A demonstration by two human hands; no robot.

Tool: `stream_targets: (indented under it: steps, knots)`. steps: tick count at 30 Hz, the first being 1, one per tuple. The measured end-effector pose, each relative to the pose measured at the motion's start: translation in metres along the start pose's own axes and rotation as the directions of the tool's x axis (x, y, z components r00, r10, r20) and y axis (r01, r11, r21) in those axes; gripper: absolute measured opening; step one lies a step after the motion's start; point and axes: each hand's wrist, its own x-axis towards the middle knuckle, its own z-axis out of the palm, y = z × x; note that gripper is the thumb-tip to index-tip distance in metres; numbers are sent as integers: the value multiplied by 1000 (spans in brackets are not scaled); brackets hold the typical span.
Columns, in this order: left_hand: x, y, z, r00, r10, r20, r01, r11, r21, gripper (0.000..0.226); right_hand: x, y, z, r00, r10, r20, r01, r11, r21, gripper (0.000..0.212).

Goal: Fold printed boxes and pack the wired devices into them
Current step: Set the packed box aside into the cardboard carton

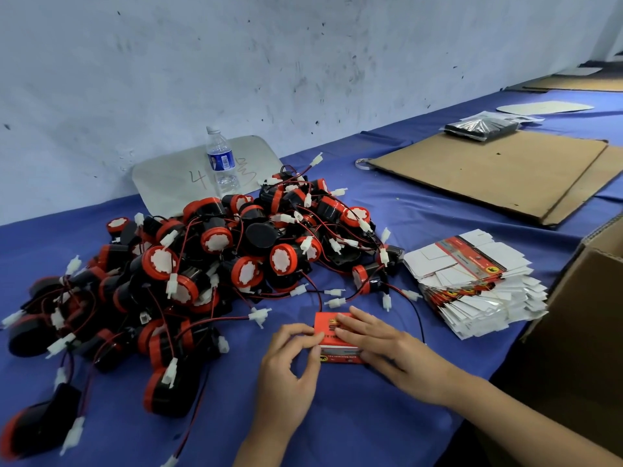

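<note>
Our left hand point(292, 357) pinched the left edge of the small red printed cardboard box point(324, 322) between thumb and curled fingertips. Our right hand point(379, 345) lay across the box's top with the fingers nearly straight, pressing down and not gripping. The box sat on the blue cloth-covered table point(337, 416) directly in front of us, just beside the near edge of the heap of black-and-red round wired devices point(219, 257) with white plug ends. The stack of flat white-and-red printed box blanks point(472, 281) lay to its right, near the large brown cardboard carton point(586, 318). A clear plastic water bottle point(220, 160) stood behind the heap.

We judged the step to be closing or squaring up this one box. Our hands covered too much of it to tell whether a device was already inside.

To do it well, we thought the flat right hand should hold the panel steady while the left fingers guided the end flap along its crease and tucked it in squarely, without crushing the thin card. Any lead would need to be fully inside first, since a trapped wire or plug would stop the flap seating. Loose wires from the heap lay close by and could snag.
</note>
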Motion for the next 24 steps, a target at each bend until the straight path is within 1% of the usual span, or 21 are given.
stream_targets:
  steps: [4,7,9,10,12,13,14,15,16,17,18,19,20,21,22,24]
  knots:
    - [-2,-3,1,999,-37,24,36,999,36,22,-2,6,-3,994,8,111,16,976,-217,55]
    - [-5,-4,0,997,-41,58,35,994,100,26,1,6,-7,986,52,156,-5,958,-286,57]
    - [-7,-3,0,995,15,97,-34,979,201,30,4,0,-7,991,54,119,-21,966,-258,53]
    - [-8,-2,0,991,50,124,-81,963,257,35,5,-4,-6,997,30,64,-13,970,-244,50]
    - [-7,0,0,979,79,189,-130,951,280,56,8,-13,-6,996,-23,-91,4,979,-203,42]
    - [-7,-1,-1,974,71,213,-126,959,255,67,10,-16,-8,985,-4,-175,-21,990,-140,37]
    - [-6,-2,-2,974,62,219,-111,969,220,72,13,-21,-10,966,55,-254,-65,997,-29,33]
    - [-6,-2,-3,976,45,214,-86,979,184,71,15,-25,-13,945,127,-300,-100,990,102,29]
    - [-6,-3,-4,979,9,206,-40,988,149,67,17,-30,-15,935,182,-306,-120,970,211,27]
    - [-6,-2,-5,980,-38,195,16,994,112,61,19,-34,-16,940,204,-275,-127,953,275,32]
    - [-7,-4,-5,981,-75,182,61,995,79,56,19,-37,-16,956,205,-210,-133,940,314,43]
    - [-8,-5,-5,981,-90,173,82,995,54,51,18,-39,-15,974,179,-141,-127,940,316,57]
    - [-8,-7,-5,982,-89,166,83,996,39,48,17,-39,-14,984,150,-92,-120,954,273,66]
    - [-8,-7,-5,985,-76,156,71,997,33,47,17,-38,-12,989,126,-81,-106,969,221,66]
    - [-7,-7,-5,988,-54,144,49,998,41,44,17,-37,-12,988,117,-100,-96,977,188,61]
    - [-5,-6,-5,990,-27,137,16,997,77,40,17,-37,-13,983,108,-149,-82,981,175,51]
